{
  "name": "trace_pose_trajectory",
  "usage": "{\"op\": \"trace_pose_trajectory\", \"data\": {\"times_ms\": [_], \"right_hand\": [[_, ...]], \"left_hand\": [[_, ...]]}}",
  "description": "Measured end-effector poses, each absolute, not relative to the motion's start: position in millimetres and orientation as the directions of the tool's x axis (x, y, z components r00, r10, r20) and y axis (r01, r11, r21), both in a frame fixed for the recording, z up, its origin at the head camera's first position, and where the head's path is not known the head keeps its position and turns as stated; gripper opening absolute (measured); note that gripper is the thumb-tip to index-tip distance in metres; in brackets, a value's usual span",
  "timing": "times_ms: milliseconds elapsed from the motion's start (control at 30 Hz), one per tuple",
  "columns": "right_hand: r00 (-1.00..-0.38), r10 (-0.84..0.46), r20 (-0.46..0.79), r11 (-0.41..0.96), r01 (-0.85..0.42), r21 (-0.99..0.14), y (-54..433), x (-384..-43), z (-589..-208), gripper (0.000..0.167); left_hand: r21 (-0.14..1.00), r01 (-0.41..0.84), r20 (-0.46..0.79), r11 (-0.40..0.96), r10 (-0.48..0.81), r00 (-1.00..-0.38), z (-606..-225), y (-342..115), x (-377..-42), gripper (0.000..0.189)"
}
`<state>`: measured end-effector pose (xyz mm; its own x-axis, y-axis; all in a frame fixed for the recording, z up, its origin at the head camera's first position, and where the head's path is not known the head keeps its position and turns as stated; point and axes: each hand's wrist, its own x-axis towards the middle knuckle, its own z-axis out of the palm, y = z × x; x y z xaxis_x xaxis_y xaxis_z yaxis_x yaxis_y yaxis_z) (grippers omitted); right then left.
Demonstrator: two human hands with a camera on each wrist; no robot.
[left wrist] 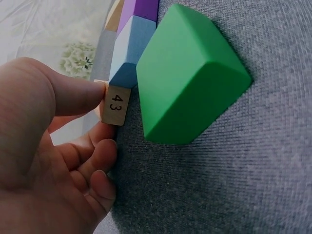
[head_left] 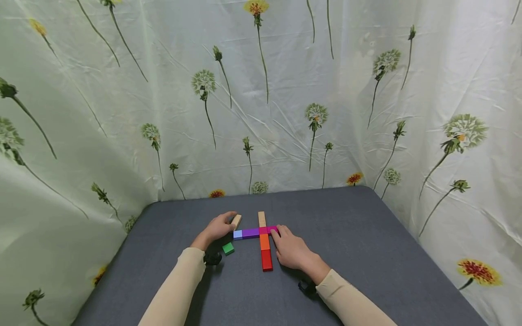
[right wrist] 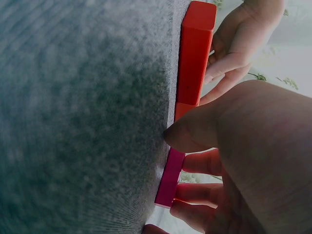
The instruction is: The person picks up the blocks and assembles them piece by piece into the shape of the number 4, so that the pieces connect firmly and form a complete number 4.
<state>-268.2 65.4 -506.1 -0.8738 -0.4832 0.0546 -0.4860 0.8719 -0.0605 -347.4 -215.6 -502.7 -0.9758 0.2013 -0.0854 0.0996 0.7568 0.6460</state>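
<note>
My left hand pinches a plain wooden block between thumb and fingers; its end, marked 43, sits beside the light blue block. My right hand has its fingers on the magenta block, thumb on the near side and fingertips along the far side. That block lies at the right of a cross of touching blocks. A purple block extends left, a second wooden block stretches away, and orange and red blocks run toward me from the pinkish-red middle.
A green block lies apart, nearer me than the light blue end and close to my left wrist. All the blocks are on a dark grey cloth-covered table. Behind and beside it hangs a pale curtain printed with dandelions.
</note>
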Motion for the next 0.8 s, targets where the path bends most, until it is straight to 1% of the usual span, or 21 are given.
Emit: {"op": "trace_pose_trajectory", "data": {"times_ms": [200,433,800], "right_hand": [[-0.872,-0.487,0.056,0.87,-0.49,-0.057,66.1,-267.7,-506.3,0.061],[-0.874,-0.484,0.04,0.872,-0.486,-0.058,66.3,-268.1,-507.1,0.062],[-0.873,-0.486,0.042,0.871,-0.488,-0.061,67.1,-267.6,-507.0,0.062]], "left_hand": [[0.679,0.117,-0.052,0.724,0.207,-0.977,-506.2,-218.6,-346.4,0.05],[0.72,0.108,-0.026,0.686,0.181,-0.983,-508.4,-220.0,-345.4,0.048],[0.685,0.123,0.018,0.718,0.153,-0.988,-499.2,-219.9,-340.1,0.044]]}}
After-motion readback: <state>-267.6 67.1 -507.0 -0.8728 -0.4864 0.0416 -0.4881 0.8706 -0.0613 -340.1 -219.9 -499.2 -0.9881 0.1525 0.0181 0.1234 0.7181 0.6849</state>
